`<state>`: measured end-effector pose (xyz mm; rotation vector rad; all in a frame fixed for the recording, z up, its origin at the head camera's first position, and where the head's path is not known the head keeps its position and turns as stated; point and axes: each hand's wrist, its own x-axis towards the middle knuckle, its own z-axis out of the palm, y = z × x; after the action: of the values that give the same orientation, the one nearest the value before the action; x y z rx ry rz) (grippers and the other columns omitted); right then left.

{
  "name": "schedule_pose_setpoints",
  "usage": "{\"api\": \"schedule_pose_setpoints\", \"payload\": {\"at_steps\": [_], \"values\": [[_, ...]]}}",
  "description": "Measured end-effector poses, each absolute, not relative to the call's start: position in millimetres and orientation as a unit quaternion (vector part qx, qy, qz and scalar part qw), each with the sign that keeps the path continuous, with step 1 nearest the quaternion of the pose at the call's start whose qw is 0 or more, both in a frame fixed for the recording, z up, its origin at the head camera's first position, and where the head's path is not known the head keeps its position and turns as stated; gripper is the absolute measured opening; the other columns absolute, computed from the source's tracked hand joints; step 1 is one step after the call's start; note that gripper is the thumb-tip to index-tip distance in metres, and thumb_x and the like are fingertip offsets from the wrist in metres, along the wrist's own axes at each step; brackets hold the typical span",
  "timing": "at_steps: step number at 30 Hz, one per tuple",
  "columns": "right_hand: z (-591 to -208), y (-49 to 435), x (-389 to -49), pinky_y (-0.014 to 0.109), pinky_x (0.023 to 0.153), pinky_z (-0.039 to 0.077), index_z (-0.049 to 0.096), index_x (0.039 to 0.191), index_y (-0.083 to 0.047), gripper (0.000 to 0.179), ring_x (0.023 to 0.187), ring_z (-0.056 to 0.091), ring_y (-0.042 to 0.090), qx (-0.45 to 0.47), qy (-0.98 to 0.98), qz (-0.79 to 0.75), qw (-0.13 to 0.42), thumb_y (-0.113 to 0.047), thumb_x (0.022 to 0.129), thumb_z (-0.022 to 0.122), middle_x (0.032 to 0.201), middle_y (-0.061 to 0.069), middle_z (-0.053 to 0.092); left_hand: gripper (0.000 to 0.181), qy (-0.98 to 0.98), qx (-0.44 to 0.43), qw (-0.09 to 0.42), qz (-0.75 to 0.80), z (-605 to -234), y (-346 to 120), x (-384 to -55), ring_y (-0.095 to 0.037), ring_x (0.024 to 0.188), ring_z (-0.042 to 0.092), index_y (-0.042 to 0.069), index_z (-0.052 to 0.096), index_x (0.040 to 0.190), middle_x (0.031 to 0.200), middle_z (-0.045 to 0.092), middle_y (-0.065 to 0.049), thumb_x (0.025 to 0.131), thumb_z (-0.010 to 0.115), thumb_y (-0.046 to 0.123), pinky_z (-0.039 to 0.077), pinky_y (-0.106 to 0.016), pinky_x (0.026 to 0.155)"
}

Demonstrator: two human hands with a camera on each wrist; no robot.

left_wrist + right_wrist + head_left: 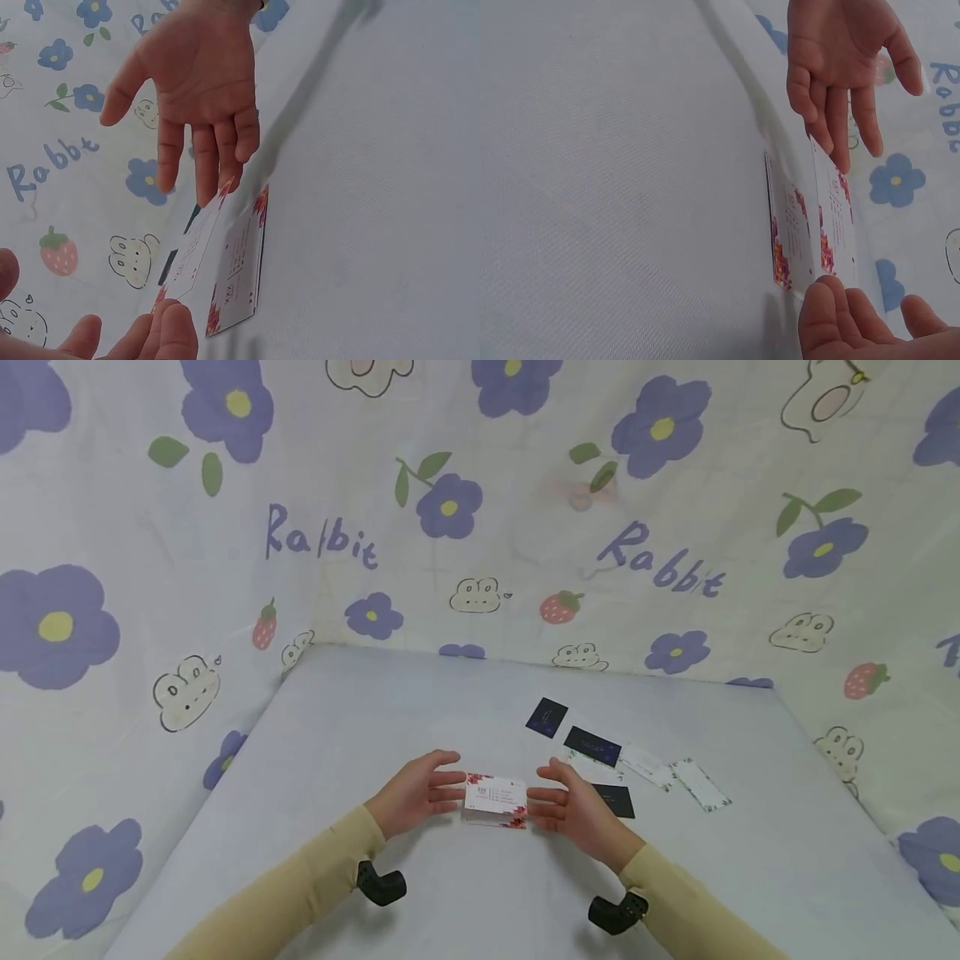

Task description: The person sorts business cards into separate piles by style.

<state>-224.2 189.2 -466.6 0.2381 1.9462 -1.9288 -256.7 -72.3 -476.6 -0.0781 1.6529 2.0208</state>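
Observation:
A white business card with red floral corners [495,793] is held up between the fingertips of both hands. My left hand [416,793] touches its left end with fairly straight fingers, palm inward. At the opposite end, the straight fingers of my right hand [581,814] touch it. Beneath the raised card, a similar white card [240,270] lies on the table, with a gap between the two. A dark edge shows under that lower card in the right wrist view, so whether it is one card or several I cannot tell.
Right of the hands lie black cards [546,717], one partly behind my right hand, and white cards with leafy borders [700,785]. The table has a white cover [390,710]. Flower-printed cloth [450,560] hangs around its back and sides.

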Motion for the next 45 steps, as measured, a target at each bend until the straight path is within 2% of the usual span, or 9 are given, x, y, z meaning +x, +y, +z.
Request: {"api": "schedule_pose_setpoints", "payload": {"at_steps": [5, 14, 32, 40, 45], "values": [[-468, 189, -223, 0.028, 0.088, 0.052, 0.029, 0.157, -0.002, 0.073, 0.106, 0.065, 0.018, 0.079, 0.694, -0.687, 0.199, -0.056, 0.107, 0.033, 0.151, 0.028, 0.049, 0.061, 0.611, -0.026, 0.266, 0.745, -482, -75, -254, -0.042, 0.135, 0.054, 0.003, 0.034, 0.157, 0.155, 0.045, -0.03, 0.106, 0.044, 0.035, 0.041, -0.052, 0.117], [-470, 187, -223, 0.027, 0.086, 0.053, 0.03, 0.157, -0.001, 0.073, 0.104, 0.066, 0.018, 0.073, 0.7, -0.68, 0.204, -0.054, 0.106, 0.037, 0.15, 0.028, 0.051, 0.059, 0.62, -0.036, 0.268, 0.736, -491, -76, -250, -0.038, 0.13, 0.059, 0.004, 0.038, 0.155, 0.153, 0.047, -0.029, 0.106, 0.044, 0.035, 0.05, -0.045, 0.106], [-475, 187, -223, 0.026, 0.083, 0.052, 0.028, 0.158, -0.003, 0.072, 0.102, 0.065, 0.017, 0.06, 0.709, -0.672, 0.203, -0.051, 0.106, 0.037, 0.15, 0.028, 0.05, 0.058, 0.63, -0.038, 0.262, 0.73, -492, -76, -250, -0.037, 0.13, 0.058, 0.005, 0.041, 0.153, 0.152, 0.049, -0.027, 0.106, 0.044, 0.037, 0.051, -0.044, 0.103], [-479, 188, -224, 0.027, 0.081, 0.05, 0.03, 0.158, -0.003, 0.073, 0.103, 0.065, 0.019, 0.064, 0.717, -0.665, 0.201, -0.051, 0.104, 0.04, 0.149, 0.027, 0.051, 0.057, 0.634, -0.04, 0.262, 0.727, -494, -74, -251, -0.031, 0.119, 0.063, 0.006, 0.042, 0.153, 0.15, 0.052, -0.025, 0.105, 0.045, 0.037, 0.053, -0.03, 0.083], [-482, 188, -226, 0.027, 0.078, 0.049, 0.031, 0.157, -0.003, 0.073, 0.101, 0.067, 0.017, 0.067, 0.72, -0.661, 0.201, -0.051, 0.104, 0.043, 0.148, 0.027, 0.053, 0.057, 0.63, -0.037, 0.264, 0.729, -495, -73, -251, -0.026, 0.11, 0.064, 0.006, 0.041, 0.154, 0.148, 0.053, -0.025, 0.106, 0.045, 0.037, 0.051, -0.026, 0.077]]}}
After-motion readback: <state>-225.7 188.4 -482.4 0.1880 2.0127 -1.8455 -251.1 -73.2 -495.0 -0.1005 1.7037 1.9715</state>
